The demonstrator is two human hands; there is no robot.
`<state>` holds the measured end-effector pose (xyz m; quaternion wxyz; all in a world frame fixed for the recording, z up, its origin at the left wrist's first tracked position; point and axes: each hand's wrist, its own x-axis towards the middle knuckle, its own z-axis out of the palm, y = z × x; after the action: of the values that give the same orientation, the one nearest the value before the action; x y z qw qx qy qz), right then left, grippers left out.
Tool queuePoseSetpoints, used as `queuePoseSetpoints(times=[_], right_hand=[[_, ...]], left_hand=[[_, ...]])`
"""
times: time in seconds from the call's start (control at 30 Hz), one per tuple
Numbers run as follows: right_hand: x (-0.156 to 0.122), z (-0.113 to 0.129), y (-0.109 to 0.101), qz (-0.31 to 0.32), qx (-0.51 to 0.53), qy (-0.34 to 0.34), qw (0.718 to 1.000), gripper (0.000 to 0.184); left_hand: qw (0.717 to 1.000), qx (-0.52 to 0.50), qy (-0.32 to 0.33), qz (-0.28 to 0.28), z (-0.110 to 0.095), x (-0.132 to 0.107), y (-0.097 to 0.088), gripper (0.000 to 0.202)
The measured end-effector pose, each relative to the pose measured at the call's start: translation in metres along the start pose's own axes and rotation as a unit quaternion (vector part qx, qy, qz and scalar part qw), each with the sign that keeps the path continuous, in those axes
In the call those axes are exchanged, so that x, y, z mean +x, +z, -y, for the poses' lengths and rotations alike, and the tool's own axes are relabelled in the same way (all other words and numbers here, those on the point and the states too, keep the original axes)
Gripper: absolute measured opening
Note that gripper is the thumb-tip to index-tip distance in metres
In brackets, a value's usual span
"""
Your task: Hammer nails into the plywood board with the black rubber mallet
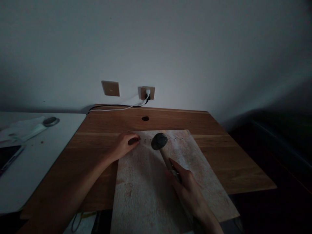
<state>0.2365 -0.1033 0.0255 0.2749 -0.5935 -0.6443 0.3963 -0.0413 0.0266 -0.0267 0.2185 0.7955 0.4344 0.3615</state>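
Observation:
My right hand is closed around the wooden handle of a mallet with a dark, rounded head. The head is over the far part of a worn, whitish board, hiding part of a row of small nails that stand up from it. At the left end of this row, my left hand has its thumb and finger curled into a pinch by the board's far left corner. What is between those fingertips is too small to make out.
The board lies on a brown wooden desk and overhangs its front edge. A round cable hole is behind the board. Cables run from a wall socket. At left, a white table carries a dark tablet-like device.

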Motion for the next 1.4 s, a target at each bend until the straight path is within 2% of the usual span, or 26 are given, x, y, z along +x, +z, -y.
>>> queuePoseSetpoints(times=[0.17, 0.3, 0.4, 0.63, 0.87, 1.03, 1.2, 1.3, 1.4], right_hand=[[0.014, 0.008, 0.007, 0.023, 0.033, -0.019, 0.999, 0.042], [0.025, 0.02, 0.015, 0.053, 0.063, -0.021, 0.996, 0.035], [0.032, 0.028, 0.021, 0.069, 0.06, -0.034, 0.995, 0.031], [0.038, 0.03, 0.029, 0.069, 0.014, -0.048, 0.996, 0.027], [0.036, 0.032, 0.03, 0.081, 0.029, -0.039, 0.996, 0.034], [0.009, 0.02, 0.03, 0.005, 0.165, 0.024, 0.986, 0.067], [-0.028, -0.009, 0.023, -0.081, 0.237, 0.072, 0.965, 0.048], [-0.033, -0.023, 0.02, -0.119, 0.19, 0.064, 0.972, 0.053], [-0.025, -0.024, 0.018, -0.098, 0.067, 0.024, 0.993, 0.053]], left_hand=[[1.0, -0.009, -0.014, -0.025, 0.004, 0.0, 0.004, 0.007], [0.998, -0.044, -0.037, -0.026, 0.006, -0.001, 0.004, 0.025], [0.997, -0.043, -0.049, -0.028, 0.01, -0.002, 0.005, 0.029], [0.997, -0.023, -0.055, -0.049, 0.008, 0.0, 0.006, 0.047], [0.996, -0.058, -0.061, -0.02, 0.002, -0.001, 0.001, 0.049], [0.998, -0.039, -0.043, -0.019, 0.005, -0.002, 0.004, 0.046], [1.0, 0.001, 0.004, -0.012, 0.009, -0.004, 0.003, 0.048], [0.998, 0.038, 0.037, -0.024, 0.004, -0.002, -0.001, 0.041], [0.991, 0.124, 0.026, -0.041, -0.015, -0.001, -0.009, 0.04]])
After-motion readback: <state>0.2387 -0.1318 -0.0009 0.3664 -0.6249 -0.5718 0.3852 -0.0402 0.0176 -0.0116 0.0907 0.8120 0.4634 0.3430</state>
